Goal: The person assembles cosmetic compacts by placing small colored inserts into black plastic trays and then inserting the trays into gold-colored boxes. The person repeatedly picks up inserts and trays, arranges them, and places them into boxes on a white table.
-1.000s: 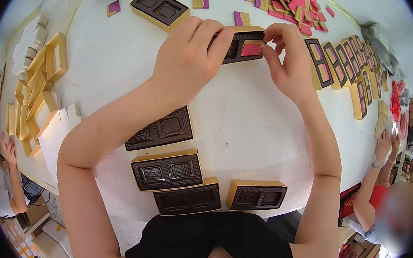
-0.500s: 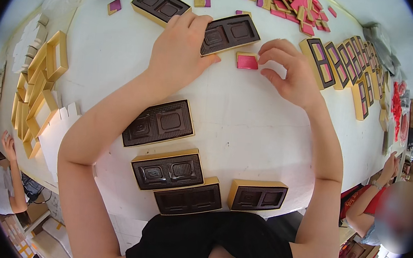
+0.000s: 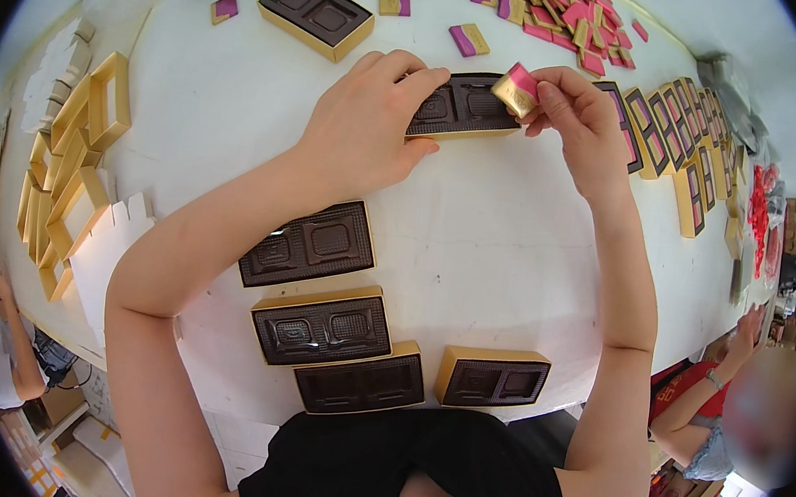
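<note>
My left hand [image 3: 368,116] grips the left end of a gold-sided box [image 3: 477,103] with a dark brown two-recess tray in it. Fingers lie over its rim and the thumb is at the near side. Pinched between the thumb and fingers of my right hand [image 3: 578,117] is a small pink-and-gold wrapped square [image 3: 517,89], tilted above the box's right end. Behind my left hand stands a similar box [image 3: 317,13]. A purple-and-gold wrapped piece [image 3: 470,39] lies just beyond the held box.
A heap of pink-and-gold pieces [image 3: 583,22] is at the far side. Filled boxes [image 3: 663,130] stand in rows at right. Gold frames [image 3: 82,141] are piled at left. Several tray boxes [image 3: 322,325] lie near me. Other people work at both sides.
My right hand has picked the pink-and-gold square up off the table and lifted it over the box. My left hand has shifted the box rightward and turned it straighter.
</note>
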`<action>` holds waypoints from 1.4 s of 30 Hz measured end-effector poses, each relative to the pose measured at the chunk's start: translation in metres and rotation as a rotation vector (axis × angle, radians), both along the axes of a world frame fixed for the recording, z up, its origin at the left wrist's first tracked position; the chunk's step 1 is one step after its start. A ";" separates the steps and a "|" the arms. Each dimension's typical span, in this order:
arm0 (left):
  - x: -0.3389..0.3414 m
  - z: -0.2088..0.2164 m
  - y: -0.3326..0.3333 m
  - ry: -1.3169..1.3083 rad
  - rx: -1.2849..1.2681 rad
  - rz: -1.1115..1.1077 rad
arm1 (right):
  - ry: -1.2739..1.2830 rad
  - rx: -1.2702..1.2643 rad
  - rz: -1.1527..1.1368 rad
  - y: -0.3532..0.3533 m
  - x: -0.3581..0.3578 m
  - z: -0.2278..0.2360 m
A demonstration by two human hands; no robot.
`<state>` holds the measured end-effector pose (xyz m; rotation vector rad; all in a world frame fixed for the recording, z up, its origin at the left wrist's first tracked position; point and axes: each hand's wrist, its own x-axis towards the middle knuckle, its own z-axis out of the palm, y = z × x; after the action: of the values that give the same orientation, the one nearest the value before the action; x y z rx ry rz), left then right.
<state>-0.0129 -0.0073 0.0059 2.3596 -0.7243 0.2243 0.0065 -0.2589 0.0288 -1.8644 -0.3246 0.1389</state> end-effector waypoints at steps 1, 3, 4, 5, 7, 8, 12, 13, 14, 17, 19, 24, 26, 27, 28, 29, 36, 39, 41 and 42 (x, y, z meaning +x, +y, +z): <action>0.001 -0.001 0.001 -0.006 -0.015 -0.017 | -0.003 -0.060 -0.002 0.000 0.001 -0.001; 0.004 -0.002 0.002 -0.019 -0.045 -0.049 | -0.066 -0.143 -0.027 0.007 0.001 0.006; 0.003 -0.002 0.002 -0.009 -0.047 -0.050 | -0.097 -0.184 -0.039 0.010 0.001 0.010; 0.003 -0.002 0.002 0.002 -0.050 -0.051 | -0.242 -0.295 -0.028 0.011 0.002 0.013; 0.003 -0.002 0.002 0.012 -0.053 -0.053 | -0.536 -0.508 -0.007 0.012 0.005 0.019; 0.003 -0.003 0.002 0.012 -0.057 -0.053 | -0.678 -0.628 0.079 0.014 0.008 0.023; 0.005 -0.003 0.002 -0.007 -0.061 -0.068 | -0.965 -0.843 0.381 0.027 0.017 0.032; 0.005 -0.003 0.001 -0.003 -0.059 -0.071 | -0.997 -0.826 0.449 0.032 0.016 0.028; 0.004 -0.002 0.001 0.001 -0.057 -0.075 | -1.028 -0.808 0.517 0.034 0.016 0.025; 0.004 -0.001 0.003 0.013 -0.069 -0.072 | -0.824 -0.679 0.264 0.022 0.001 0.019; 0.004 -0.004 0.003 0.012 -0.070 -0.067 | -0.571 -0.610 -0.003 0.020 -0.026 0.010; 0.005 -0.006 0.002 0.003 -0.043 -0.068 | -0.697 -0.603 0.167 0.013 -0.036 -0.017; 0.002 -0.002 0.002 -0.010 0.011 -0.061 | -0.733 -0.629 0.276 -0.007 -0.019 -0.016; 0.001 -0.001 0.001 -0.014 0.038 -0.062 | -0.780 -0.615 0.305 -0.011 -0.012 -0.017; 0.002 -0.002 0.000 -0.066 0.099 -0.075 | -0.808 -0.661 0.320 -0.012 -0.008 -0.018; 0.002 -0.002 -0.001 -0.118 0.159 -0.088 | -0.836 -0.707 0.335 -0.012 -0.005 -0.015; 0.005 0.000 0.004 -0.026 0.105 -0.081 | -0.567 -0.433 0.392 -0.011 0.030 0.004; 0.009 -0.002 0.008 -0.029 0.032 -0.068 | -0.245 -0.490 -0.006 0.015 0.066 -0.003; 0.008 -0.001 0.007 0.051 0.010 -0.049 | -0.353 -0.721 -0.011 0.030 0.089 -0.011; 0.007 0.000 0.006 0.094 -0.004 -0.040 | -0.485 -0.848 0.045 0.036 0.096 -0.019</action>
<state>-0.0058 -0.0018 0.0056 2.3322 -0.7245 0.0969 0.1030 -0.2231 0.0100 -2.7296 -0.7204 -0.1840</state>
